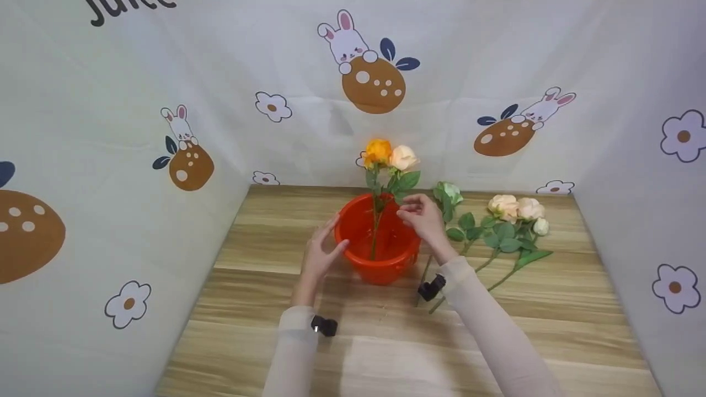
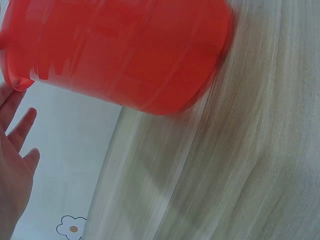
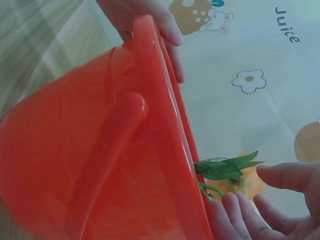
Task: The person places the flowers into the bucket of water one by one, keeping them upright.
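An orange rose (image 1: pixel 378 151) and a peach rose (image 1: pixel 404 158) stand in a red bucket (image 1: pixel 380 270), blooms above the rim. My left hand (image 1: pixel 321 251) rests against the bucket's left side at the rim, its fingers fairly straight and spread in the left wrist view. Over the right rim is my right hand (image 1: pixel 422 219), near the peach rose's leaves. In the right wrist view its thumb and fingers are apart, with nothing pinched between them beside the green leaves (image 3: pixel 225 169). The lower stem ends are partly hidden inside the bucket.
To the bucket's right, on the wooden table (image 1: pixel 248 309), lie a pale green rose (image 1: pixel 451 193) and a stem with peach blooms (image 1: pixel 503 207), next to another pale bloom (image 1: pixel 531 209) and a white bud (image 1: pixel 541 226). Printed cloth walls (image 1: pixel 452 127) enclose the table.
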### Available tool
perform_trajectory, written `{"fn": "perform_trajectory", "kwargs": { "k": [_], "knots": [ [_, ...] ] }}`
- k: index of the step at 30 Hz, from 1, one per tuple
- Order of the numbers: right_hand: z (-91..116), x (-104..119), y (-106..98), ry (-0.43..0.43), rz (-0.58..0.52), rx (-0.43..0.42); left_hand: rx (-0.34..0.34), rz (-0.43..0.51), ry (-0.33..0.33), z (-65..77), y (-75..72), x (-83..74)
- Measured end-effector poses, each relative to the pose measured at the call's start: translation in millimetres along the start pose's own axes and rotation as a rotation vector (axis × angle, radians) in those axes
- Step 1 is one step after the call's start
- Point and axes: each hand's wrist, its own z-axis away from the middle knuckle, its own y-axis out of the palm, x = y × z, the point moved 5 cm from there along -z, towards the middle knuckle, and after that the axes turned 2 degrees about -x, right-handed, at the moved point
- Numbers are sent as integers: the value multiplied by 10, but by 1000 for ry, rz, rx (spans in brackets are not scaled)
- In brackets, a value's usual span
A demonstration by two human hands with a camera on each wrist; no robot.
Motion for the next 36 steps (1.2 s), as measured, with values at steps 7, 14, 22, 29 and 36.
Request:
{"fn": "perform_trajectory", "kwargs": {
  "k": [7, 14, 22, 29, 36],
  "knots": [
    [6, -26, -83, -23, -29, -11, -10, 9, -8, 6, 2, 11],
    [3, -70, -171, -37, -67, -32, -10, 31, 3, 7, 11, 13],
    [7, -121, -296, -45, -93, -69, -6, 25, -21, 3, 11, 9],
    [30, -208, -398, -22, -108, -73, 1, 31, -29, 10, 9, 16],
    [62, -254, -516, -6, -116, -97, 1, 10, -19, 4, 5, 12]
  ]
}}
